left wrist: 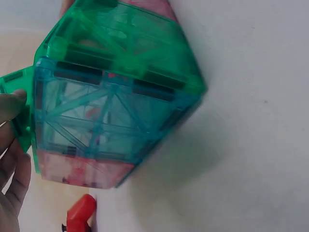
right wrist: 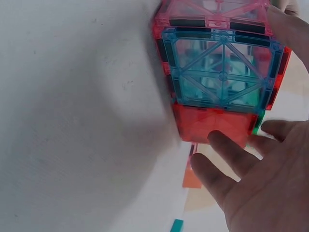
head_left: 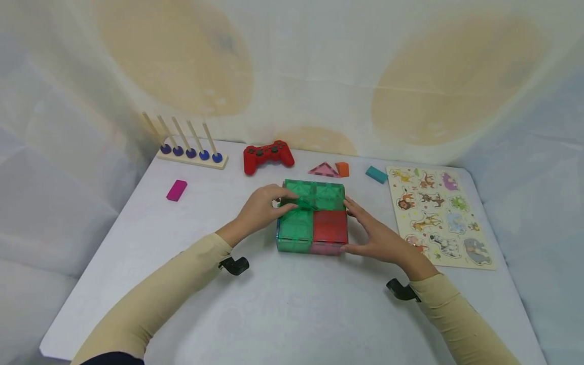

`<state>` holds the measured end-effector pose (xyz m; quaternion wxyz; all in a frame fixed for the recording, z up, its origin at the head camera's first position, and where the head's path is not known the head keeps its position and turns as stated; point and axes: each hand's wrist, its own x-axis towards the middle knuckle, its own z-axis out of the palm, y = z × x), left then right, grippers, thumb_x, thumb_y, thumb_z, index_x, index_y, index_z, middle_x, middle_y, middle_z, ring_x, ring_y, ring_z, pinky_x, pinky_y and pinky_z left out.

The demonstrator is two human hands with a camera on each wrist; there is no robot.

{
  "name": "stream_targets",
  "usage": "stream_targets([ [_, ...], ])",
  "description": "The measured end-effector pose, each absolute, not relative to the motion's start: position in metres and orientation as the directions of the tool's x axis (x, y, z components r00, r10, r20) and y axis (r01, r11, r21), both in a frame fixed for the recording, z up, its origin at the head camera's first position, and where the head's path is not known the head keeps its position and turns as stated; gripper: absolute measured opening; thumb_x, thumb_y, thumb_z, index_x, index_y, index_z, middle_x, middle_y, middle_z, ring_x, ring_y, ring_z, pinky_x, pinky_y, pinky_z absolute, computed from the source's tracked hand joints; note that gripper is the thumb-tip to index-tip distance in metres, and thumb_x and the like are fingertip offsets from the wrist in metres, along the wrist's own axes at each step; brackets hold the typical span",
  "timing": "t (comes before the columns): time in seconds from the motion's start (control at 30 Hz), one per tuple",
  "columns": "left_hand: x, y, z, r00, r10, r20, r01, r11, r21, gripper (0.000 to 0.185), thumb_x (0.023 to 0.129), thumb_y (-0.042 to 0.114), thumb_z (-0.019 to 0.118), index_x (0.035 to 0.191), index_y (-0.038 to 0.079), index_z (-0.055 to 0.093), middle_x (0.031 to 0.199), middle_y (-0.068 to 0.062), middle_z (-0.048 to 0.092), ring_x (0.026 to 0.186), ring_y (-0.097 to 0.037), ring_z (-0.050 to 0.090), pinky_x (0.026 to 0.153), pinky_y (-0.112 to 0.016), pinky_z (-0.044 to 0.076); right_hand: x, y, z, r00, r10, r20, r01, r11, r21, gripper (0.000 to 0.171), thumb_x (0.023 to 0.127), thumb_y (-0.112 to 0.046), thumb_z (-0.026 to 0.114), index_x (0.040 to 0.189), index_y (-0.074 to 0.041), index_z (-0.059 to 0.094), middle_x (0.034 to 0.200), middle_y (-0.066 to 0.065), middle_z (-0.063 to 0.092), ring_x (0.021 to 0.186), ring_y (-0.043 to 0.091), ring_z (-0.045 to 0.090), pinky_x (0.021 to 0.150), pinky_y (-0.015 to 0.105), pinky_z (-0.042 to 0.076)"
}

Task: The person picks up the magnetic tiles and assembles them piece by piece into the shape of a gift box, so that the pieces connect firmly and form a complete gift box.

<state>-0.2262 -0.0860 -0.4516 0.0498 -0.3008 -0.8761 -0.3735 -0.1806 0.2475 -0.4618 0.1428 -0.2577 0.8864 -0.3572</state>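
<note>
A flat box of magnetic tiles (head_left: 312,218) lies in the middle of the white table, its top green with one red square. From the left wrist it shows green, blue and pink panels (left wrist: 116,101). My left hand (head_left: 282,200) pinches a loose green tile (head_left: 298,203) on the box's top left; the thumb (left wrist: 12,104) presses that tile (left wrist: 19,116). My right hand (head_left: 360,228) rests with straight fingers against the box's right side. The right wrist view has those fingers (right wrist: 231,154) beside the red and blue panels (right wrist: 219,77).
Behind the box lie a red game controller (head_left: 267,155), a pink triangle tile (head_left: 323,170), an orange block (head_left: 342,169) and a teal block (head_left: 376,174). A peg rack with blue rings (head_left: 191,152) and a magenta block (head_left: 176,190) are left. An animal puzzle board (head_left: 440,215) lies right.
</note>
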Motion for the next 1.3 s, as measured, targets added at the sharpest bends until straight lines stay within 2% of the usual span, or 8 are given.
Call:
stream_targets([
  [0.13, -0.227, -0.094, -0.458, -0.838, 0.465, 0.286, 0.523, 0.531, 0.667, 0.041, 0.091, 0.025, 0.079, 0.129, 0.013, 0.069, 0.128, -0.001, 0.065, 0.119, -0.018, 0.055, 0.098, -0.041, 0.053, -0.179, 0.248, -0.466, -0.844, -0.523, -0.119, -0.276, 0.614, -0.74, 0.118, 0.082, -0.049, 0.083, 0.165, -0.026, 0.004, 0.17, 0.007, 0.016, 0.145, 0.038, 0.038, 0.112, 0.064, 0.035],
  [0.23, -0.227, -0.1, -0.463, -0.872, 0.454, 0.182, 0.424, 0.516, 0.744, 0.068, 0.091, 0.03, 0.079, 0.149, 0.01, 0.05, 0.155, -0.006, 0.044, 0.139, -0.025, 0.044, 0.11, -0.043, 0.046, -0.178, 0.249, -0.47, -0.84, -0.525, -0.133, -0.249, 0.592, -0.767, 0.116, 0.084, -0.045, 0.083, 0.165, -0.025, 0.002, 0.169, 0.01, 0.016, 0.143, 0.042, 0.04, 0.111, 0.065, 0.036],
  [0.33, -0.226, -0.106, -0.469, -0.881, 0.471, 0.03, 0.291, 0.493, 0.82, 0.088, 0.092, 0.036, 0.077, 0.162, 0.014, 0.027, 0.167, -0.004, 0.023, 0.148, -0.027, 0.034, 0.116, -0.043, 0.038, -0.178, 0.25, -0.474, -0.826, -0.55, -0.123, -0.241, 0.543, -0.805, 0.113, 0.086, -0.039, 0.083, 0.165, -0.022, 0.003, 0.17, 0.01, 0.012, 0.142, 0.042, 0.042, 0.111, 0.062, 0.037],
  [0.57, -0.221, -0.118, -0.478, -0.852, 0.52, -0.07, 0.153, 0.373, 0.915, 0.09, 0.097, 0.034, 0.072, 0.165, 0.029, 0.013, 0.168, 0.0, 0.021, 0.151, -0.024, 0.03, 0.117, -0.041, 0.036, -0.178, 0.244, -0.478, -0.819, -0.564, -0.105, -0.225, 0.484, -0.846, 0.11, 0.086, -0.034, 0.083, 0.165, -0.028, 0.007, 0.169, 0.01, 0.016, 0.138, 0.04, 0.048, 0.111, 0.055, 0.04],
  [0.83, -0.214, -0.14, -0.483, -0.863, 0.503, -0.044, 0.134, 0.313, 0.94, 0.089, 0.098, 0.025, 0.071, 0.165, 0.028, 0.012, 0.169, 0.004, 0.016, 0.151, -0.027, 0.029, 0.114, -0.045, 0.038, -0.18, 0.222, -0.476, -0.799, -0.589, -0.122, -0.216, 0.47, -0.856, 0.111, 0.085, -0.037, 0.084, 0.165, -0.027, 0.007, 0.17, 0.008, 0.016, 0.137, 0.038, 0.05, 0.111, 0.053, 0.041],
  [1.0, -0.211, -0.15, -0.484, -0.867, 0.497, -0.03, 0.137, 0.296, 0.945, 0.089, 0.098, 0.021, 0.07, 0.165, 0.024, 0.012, 0.17, 0.004, 0.014, 0.152, -0.031, 0.027, 0.114, -0.047, 0.039, -0.192, 0.22, -0.473, -0.782, -0.613, -0.109, -0.215, 0.43, -0.877, 0.087, 0.097, -0.03, 0.071, 0.165, -0.019, 0.017, 0.167, 0.011, 0.024, 0.137, 0.039, 0.05, 0.11, 0.056, 0.043],
  [1.13, -0.212, -0.152, -0.484, -0.868, 0.496, -0.027, 0.138, 0.292, 0.946, 0.089, 0.099, 0.021, 0.069, 0.165, 0.025, 0.01, 0.17, 0.006, 0.012, 0.153, -0.028, 0.024, 0.115, -0.047, 0.037, -0.219, 0.223, -0.469, -0.822, -0.564, -0.08, -0.192, 0.407, -0.893, 0.063, 0.105, -0.024, 0.059, 0.16, -0.01, 0.031, 0.16, 0.015, 0.037, 0.136, 0.039, 0.05, 0.108, 0.057, 0.044],
  [1.3, -0.217, -0.15, -0.485, -0.866, 0.5, 0.001, 0.166, 0.284, 0.944, 0.089, 0.099, 0.019, 0.069, 0.165, 0.019, 0.01, 0.17, 0.004, 0.012, 0.155, -0.02, 0.019, 0.119, -0.043, 0.032, -0.261, 0.224, -0.467, -0.9, -0.428, -0.078, -0.179, 0.528, -0.83, 0.061, 0.103, -0.035, 0.061, 0.155, -0.011, 0.04, 0.154, 0.015, 0.045, 0.136, 0.035, 0.05, 0.109, 0.055, 0.044],
])
